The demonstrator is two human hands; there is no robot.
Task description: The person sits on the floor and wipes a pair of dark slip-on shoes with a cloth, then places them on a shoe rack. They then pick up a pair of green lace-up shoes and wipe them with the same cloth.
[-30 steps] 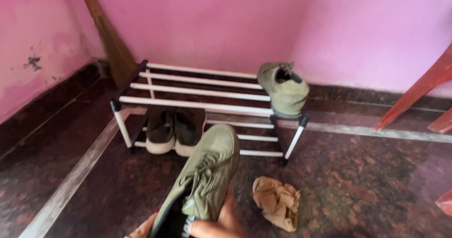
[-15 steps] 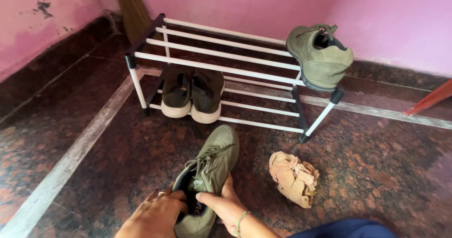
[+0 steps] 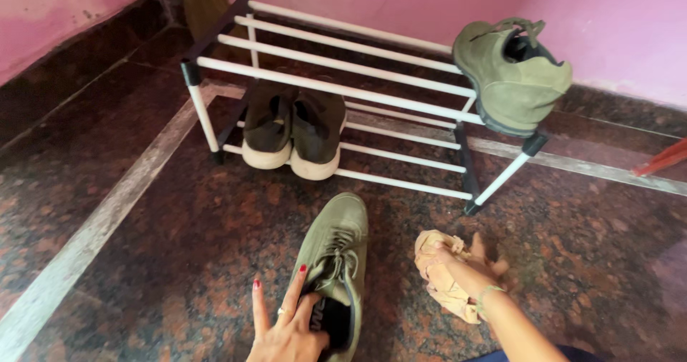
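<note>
An olive green lace-up shoe (image 3: 336,251) lies on the dark stone floor in front of me. My left hand (image 3: 290,326) rests at its opening, thumb and some fingers inside the collar, two fingers spread out to the left. My right hand (image 3: 476,265) lies on a crumpled tan cloth (image 3: 440,280) to the right of the shoe, fingers closing over it. The matching olive shoe (image 3: 512,75) sits on the right end of the upper tier of a small two-tier shoe rack (image 3: 329,86).
A pair of dark shoes with cream soles (image 3: 293,129) stands on the rack's lower tier. Pink walls stand behind, with a broom (image 3: 204,0) leaning in the corner. A red chair leg (image 3: 665,161) shows at the right edge.
My right hand has left the shoe and moved right onto the tan cloth. The left hand stays at the shoe's opening with fingers now spread. The view has tilted further down.
</note>
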